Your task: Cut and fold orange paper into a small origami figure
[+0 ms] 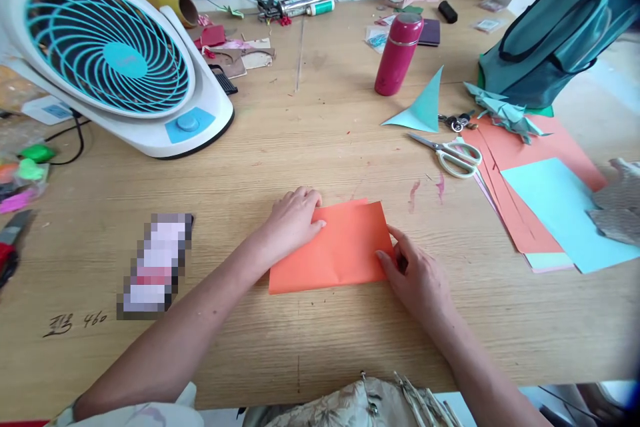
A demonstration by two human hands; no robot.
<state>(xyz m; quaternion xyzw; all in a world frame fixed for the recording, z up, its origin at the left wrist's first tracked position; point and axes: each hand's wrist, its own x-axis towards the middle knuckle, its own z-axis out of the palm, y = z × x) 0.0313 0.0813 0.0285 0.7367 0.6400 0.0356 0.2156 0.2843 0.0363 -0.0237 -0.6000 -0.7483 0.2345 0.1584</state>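
Note:
A folded orange paper (pixel 335 250) lies flat on the wooden table (pixel 310 140) in front of me. My left hand (pixel 293 217) rests on its upper left corner with the fingers curled down, pressing the sheet. My right hand (pixel 417 273) is at the paper's right edge, and thumb and fingers pinch that edge.
A white and teal fan (pixel 107 57) stands at the back left. Scissors (pixel 453 153), a folded teal paper cone (pixel 423 110) and a magenta bottle (pixel 399 53) lie beyond the paper. Stacked orange and light blue sheets (pixel 545 200) and a teal bag (pixel 550 33) fill the right side.

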